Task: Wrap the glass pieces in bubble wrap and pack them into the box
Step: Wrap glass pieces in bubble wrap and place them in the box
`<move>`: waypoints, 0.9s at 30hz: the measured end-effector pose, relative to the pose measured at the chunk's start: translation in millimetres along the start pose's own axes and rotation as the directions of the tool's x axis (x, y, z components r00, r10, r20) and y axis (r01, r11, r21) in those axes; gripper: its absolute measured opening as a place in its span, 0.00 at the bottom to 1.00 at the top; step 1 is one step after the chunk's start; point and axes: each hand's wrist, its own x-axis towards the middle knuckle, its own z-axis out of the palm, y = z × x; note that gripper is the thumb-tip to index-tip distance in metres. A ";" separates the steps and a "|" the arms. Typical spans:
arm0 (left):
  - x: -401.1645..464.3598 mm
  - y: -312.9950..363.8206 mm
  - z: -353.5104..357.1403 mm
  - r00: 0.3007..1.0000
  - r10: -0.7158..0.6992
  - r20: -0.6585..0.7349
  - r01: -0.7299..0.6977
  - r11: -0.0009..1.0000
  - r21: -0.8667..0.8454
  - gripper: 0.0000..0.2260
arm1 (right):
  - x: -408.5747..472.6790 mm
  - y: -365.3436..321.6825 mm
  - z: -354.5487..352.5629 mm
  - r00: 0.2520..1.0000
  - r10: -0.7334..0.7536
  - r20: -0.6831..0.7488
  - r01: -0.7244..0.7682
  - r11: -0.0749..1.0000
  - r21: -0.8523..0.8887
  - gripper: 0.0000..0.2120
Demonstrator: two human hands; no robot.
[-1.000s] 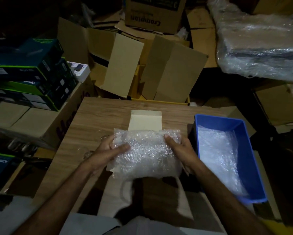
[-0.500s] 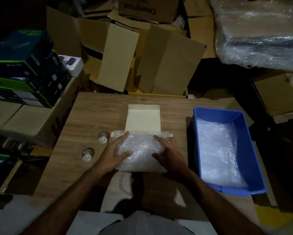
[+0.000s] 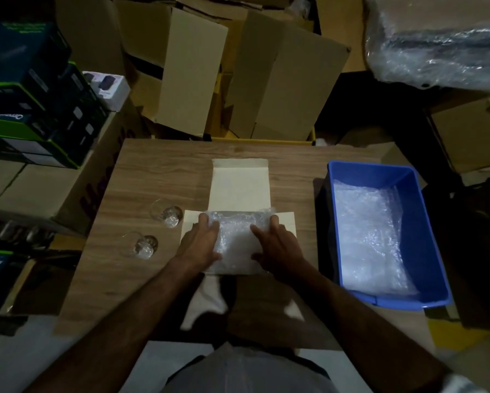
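In the open box (image 3: 239,191), the bubble-wrapped bundle (image 3: 235,236) lies crosswise, left hand (image 3: 199,245) and right hand (image 3: 277,245) pressing it, fingers flat.

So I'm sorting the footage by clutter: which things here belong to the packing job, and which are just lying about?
Part of the job:
- bubble-wrapped bundle, pressed by left hand and right hand
- open white box
- two bare glasses
- blue bin holding spare bubble wrap

Lying about:
- brown cartons
- dark product boxes
- plastic-wrapped bulk
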 end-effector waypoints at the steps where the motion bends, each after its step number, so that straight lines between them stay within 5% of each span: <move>1: 0.5 0.8 0.6 1.000 0.004 0.004 -0.004 0.999 0.047 0.38 | 0.9 0.1 3.9 1.000 -0.008 0.009 0.009 0.998 -0.057 0.40; 7: 2.2 3.0 6.1 0.996 0.080 -0.045 -0.060 0.942 0.331 0.39 | 8.0 2.9 6.5 0.998 -0.066 0.009 0.066 0.979 -0.193 0.42; 12: -4.0 6.6 4.6 0.986 0.077 -0.149 -0.030 0.955 0.295 0.39 | -2.7 3.1 -1.7 0.999 -0.036 -0.037 0.031 0.991 -0.128 0.42; 16: -16.8 16.1 1.5 0.943 0.148 -0.298 -0.091 0.976 0.198 0.28 | -19.9 -7.9 -6.5 0.981 -0.085 -0.177 0.061 0.988 -0.140 0.29; 20: -7.7 20.7 10.9 0.981 0.190 -0.025 -0.184 0.969 0.163 0.27 | -12.7 -27.9 -6.2 0.977 -0.211 0.017 0.210 0.961 -0.180 0.24; 25: 8.9 29.8 16.8 0.982 0.009 0.189 -0.034 0.991 0.130 0.42 | -0.8 -29.3 4.3 0.994 -0.064 0.090 0.080 0.980 -0.180 0.25; 27: 12.2 32.7 20.0 0.982 -0.006 0.189 -0.028 0.984 0.176 0.41 | 4.8 -29.0 9.5 0.992 -0.050 0.113 0.068 0.985 -0.156 0.25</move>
